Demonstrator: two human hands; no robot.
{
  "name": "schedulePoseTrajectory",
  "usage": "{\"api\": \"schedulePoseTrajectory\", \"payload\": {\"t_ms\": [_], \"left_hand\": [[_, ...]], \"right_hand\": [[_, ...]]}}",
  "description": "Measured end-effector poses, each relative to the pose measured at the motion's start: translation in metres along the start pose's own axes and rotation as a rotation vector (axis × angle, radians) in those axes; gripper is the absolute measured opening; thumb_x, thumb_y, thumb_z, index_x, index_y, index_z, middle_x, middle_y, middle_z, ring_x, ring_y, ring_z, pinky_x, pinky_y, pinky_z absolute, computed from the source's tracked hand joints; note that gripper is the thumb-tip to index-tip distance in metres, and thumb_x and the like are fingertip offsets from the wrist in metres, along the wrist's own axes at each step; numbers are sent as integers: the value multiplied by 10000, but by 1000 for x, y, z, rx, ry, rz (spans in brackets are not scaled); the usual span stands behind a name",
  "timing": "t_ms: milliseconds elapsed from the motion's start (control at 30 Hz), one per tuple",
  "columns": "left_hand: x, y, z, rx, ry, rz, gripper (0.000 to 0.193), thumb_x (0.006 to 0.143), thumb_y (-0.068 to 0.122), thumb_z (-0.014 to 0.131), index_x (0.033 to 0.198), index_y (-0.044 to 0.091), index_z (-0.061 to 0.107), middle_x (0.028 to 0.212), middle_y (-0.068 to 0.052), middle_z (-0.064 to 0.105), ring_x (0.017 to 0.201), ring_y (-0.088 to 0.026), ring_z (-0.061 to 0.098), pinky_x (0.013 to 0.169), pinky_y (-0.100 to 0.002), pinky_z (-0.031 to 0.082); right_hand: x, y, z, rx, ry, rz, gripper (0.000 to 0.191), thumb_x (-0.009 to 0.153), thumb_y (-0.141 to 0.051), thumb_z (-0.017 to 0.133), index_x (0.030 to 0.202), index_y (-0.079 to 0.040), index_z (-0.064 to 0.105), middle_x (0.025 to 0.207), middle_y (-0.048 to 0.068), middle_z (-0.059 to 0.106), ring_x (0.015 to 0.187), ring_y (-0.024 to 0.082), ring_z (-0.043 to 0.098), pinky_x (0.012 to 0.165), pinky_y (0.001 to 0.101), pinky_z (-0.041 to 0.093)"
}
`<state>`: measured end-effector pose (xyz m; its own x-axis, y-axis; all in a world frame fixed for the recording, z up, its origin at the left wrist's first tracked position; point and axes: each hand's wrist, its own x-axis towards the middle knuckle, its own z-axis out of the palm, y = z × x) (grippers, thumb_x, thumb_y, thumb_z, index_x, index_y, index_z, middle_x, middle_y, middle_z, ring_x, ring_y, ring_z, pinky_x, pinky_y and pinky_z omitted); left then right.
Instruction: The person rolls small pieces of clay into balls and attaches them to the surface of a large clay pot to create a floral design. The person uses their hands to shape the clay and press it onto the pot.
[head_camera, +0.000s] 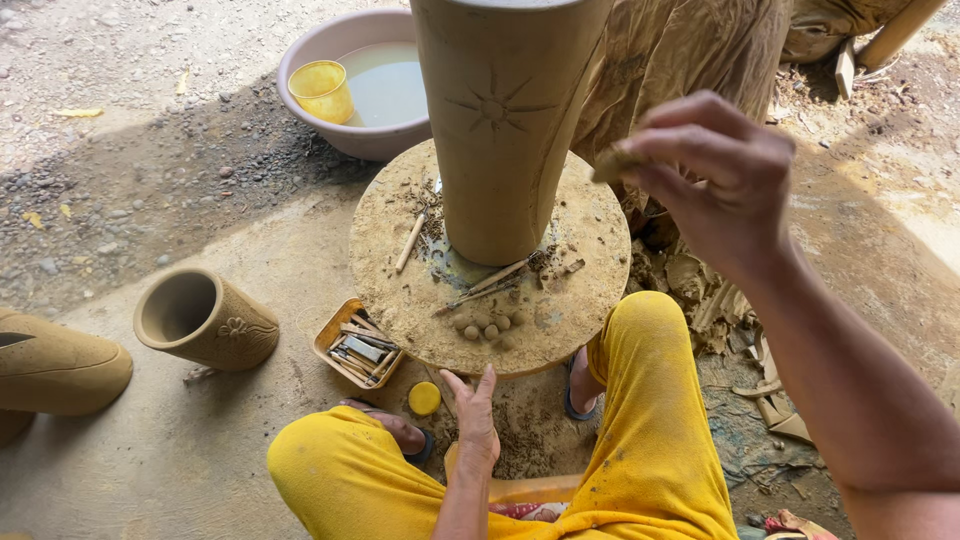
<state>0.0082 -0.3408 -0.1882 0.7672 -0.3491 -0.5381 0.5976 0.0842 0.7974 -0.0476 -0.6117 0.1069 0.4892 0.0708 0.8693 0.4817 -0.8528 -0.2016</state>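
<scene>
The right hand (715, 170) is raised, its fingers pinched on a small lump of clay (612, 163), held level with the wall of the tall unfired clay vase (505, 120) just to its left, close enough to press it on. The vase stands upright at the middle of a round turntable (560, 310), pale tan, with a carved sunburst on its side. The left hand (475, 415), lower down, is open and holds nothing, its fingertips at the turntable's near rim, likely to steady or turn it. Clay balls (485, 325) lie just beyond its fingertips, within reach.
</scene>
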Motion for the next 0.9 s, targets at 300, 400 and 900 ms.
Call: {"api": "schedulePoseTrajectory", "payload": {"t_ms": [300, 400, 900], "left_hand": [[-4, -11, 10, 113, -77, -39, 1276, 844, 311, 770, 1570, 151, -267, 1691, -203, -29, 1577, -287, 54, 1258, -490, 88], [-5, -14, 13, 90, -115, 3, 1271, 846, 293, 771, 1556, 121, -270, 1701, -187, -13, 1578, -268, 69, 1254, -454, 98], [-15, -18, 19, 253, -144, -95, 1311, 839, 324, 778, 1543, 155, -315, 1691, -206, -50, 1576, -305, 92, 1268, -453, 141]], "right_hand": [[71, 8, 40, -190, -99, -228, 106, 988, 58, 807, 1007, -25, 742, 1018, 68, 689, 965, 160, 716, 823, 254, 632], [73, 11, 44, -220, -105, -215, 135, 986, 97, 799, 1021, -19, 740, 1032, 61, 691, 963, 162, 718, 809, 261, 623], [68, 30, 54, -349, -118, -248, 171, 936, 95, 802, 1030, -25, 725, 1016, 57, 650, 980, 195, 679, 815, 312, 585]]}}
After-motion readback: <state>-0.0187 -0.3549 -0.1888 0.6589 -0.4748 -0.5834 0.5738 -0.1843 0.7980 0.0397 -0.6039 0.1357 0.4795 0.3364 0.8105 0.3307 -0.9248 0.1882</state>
